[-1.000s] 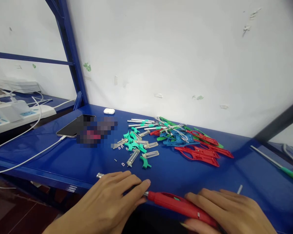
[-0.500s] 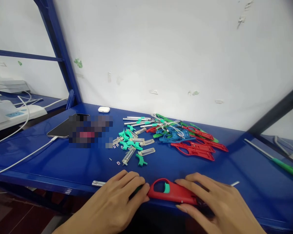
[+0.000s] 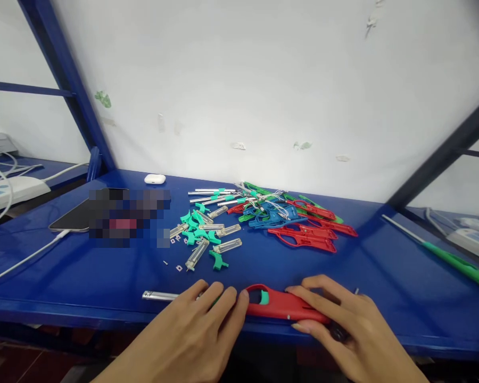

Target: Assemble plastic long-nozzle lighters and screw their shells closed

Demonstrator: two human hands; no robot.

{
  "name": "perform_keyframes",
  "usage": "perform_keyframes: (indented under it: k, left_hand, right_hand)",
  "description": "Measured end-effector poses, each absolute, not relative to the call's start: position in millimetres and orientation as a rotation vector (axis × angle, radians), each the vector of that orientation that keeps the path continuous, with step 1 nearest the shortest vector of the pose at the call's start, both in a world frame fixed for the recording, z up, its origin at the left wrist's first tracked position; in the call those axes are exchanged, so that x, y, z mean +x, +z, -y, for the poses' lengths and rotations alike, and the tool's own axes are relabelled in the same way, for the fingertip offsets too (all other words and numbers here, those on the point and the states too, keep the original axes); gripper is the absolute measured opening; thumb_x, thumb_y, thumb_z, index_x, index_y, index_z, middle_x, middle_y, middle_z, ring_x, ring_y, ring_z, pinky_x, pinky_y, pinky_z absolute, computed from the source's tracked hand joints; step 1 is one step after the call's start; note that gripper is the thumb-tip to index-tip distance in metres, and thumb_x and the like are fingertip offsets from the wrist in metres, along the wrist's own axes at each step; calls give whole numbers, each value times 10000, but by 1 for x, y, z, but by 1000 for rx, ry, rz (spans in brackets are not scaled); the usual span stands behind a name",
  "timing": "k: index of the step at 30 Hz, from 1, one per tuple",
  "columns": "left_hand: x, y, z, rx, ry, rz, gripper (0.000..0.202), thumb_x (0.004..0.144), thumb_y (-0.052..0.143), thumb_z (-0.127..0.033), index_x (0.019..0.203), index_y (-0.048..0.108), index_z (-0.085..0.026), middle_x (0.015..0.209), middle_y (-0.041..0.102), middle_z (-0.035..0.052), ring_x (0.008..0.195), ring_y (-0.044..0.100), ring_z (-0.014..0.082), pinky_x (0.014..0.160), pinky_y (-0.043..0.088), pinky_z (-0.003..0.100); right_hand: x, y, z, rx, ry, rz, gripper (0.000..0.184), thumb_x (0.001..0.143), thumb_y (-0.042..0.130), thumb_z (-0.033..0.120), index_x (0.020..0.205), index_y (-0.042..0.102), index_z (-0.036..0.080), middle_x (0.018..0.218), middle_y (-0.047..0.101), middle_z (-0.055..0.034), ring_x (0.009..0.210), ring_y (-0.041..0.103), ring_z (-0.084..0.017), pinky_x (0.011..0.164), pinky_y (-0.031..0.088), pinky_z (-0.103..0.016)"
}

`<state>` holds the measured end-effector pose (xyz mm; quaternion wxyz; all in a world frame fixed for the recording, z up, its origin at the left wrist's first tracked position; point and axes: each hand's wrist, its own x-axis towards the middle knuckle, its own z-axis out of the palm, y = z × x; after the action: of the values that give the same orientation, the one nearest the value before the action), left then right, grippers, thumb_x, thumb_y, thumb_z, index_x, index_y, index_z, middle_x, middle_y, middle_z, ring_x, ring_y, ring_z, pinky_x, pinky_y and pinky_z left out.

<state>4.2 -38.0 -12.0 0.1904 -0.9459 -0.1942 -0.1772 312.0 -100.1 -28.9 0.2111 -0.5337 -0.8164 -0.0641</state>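
Red casing [image 3: 281, 307] between left hand [image 3: 191, 338] and right hand [image 3: 345, 327], at shelf edge [image 3: 83, 318]

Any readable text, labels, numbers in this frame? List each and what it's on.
None can be read.
The phone is partly under a pixelated patch.
The power strip has marks too small to read.
The red handle under the right hand and the earbud case show no print.

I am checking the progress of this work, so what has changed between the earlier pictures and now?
The red handle was turned from its narrow edge to its flat side, so its finger loop and green trigger now show. The right hand keeps gripping it; the left hand stays over the metal tube. The parts pile did not move.
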Motion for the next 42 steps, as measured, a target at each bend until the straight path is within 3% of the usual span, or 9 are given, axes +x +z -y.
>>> perform_keyframes:
  k: [7,12,18,26,29,33,35,39,42]
  left_hand:
    - [18,19,37,-2715,-85,490,306,1051,567,-195,1327,667,-112,1077,767,107,802,723,260,487,488,340]
    - [32,32,38,-2657,76,525,248,963,633,-137,1193,726,-130,902,737,94,668,682,237,417,391,313]
    - [35,17,33,-2636,34,463,222,926,602,-91,1100,718,-165,975,749,108,658,679,241,396,336,321]
    - [41,29,31,-2685,76,462,226,884,667,-69,1075,730,-173,888,757,64,675,723,269,403,402,349]
    - [41,34,27,-2709,79,480,245,883,684,-60,1107,714,-154,865,765,54,638,726,257,408,408,345]
    - [38,42,20,-2762,1,506,261,902,643,-3,1112,685,-152,814,746,25,610,718,233,429,406,312]
    - [35,42,18,-2781,-50,546,266,905,611,26,1078,679,-165,835,746,33,629,720,227,450,415,296]
    - [21,36,13,-2838,-113,550,300,902,571,28,1061,680,-202,977,768,61,791,753,233,573,500,278]
    - [2,26,6,-2934,-183,565,427,924,515,5,1250,659,-230,1191,765,75,963,768,241,722,577,300]
  right_hand:
    - [311,-28,98,-1456,-235,2287,361,1079,544,524,1382,662,368,1229,766,-41,948,813,-205,729,638,-315]
    - [307,-26,99,-1487,-222,2274,373,1063,562,549,1362,683,360,1233,765,-36,917,817,-209,733,639,-329]
    - [302,-24,100,-1574,-149,2219,347,1051,582,542,1317,703,356,1253,753,-38,943,806,-226,761,624,-342]
    - [299,-16,98,-1609,31,2204,297,1043,618,513,1307,639,380,1202,721,-18,892,773,-201,739,583,-340]
    - [300,-17,98,-1610,120,2211,319,1024,649,356,1340,607,361,1251,703,-36,953,761,-206,779,584,-335]
    - [302,-18,98,-1600,194,2221,508,886,637,112,1341,606,335,1272,686,-51,965,750,-205,755,579,-308]
    - [302,-17,97,-1595,194,2209,442,934,645,170,1339,614,344,1267,687,-44,947,753,-199,765,583,-314]
    - [298,-15,96,-1590,131,2183,258,1058,608,438,1300,656,364,1213,710,-22,868,764,-175,735,585,-304]
    - [297,-15,96,-1587,50,2179,284,1068,581,489,1302,681,363,1208,724,-16,834,776,-165,709,599,-291]
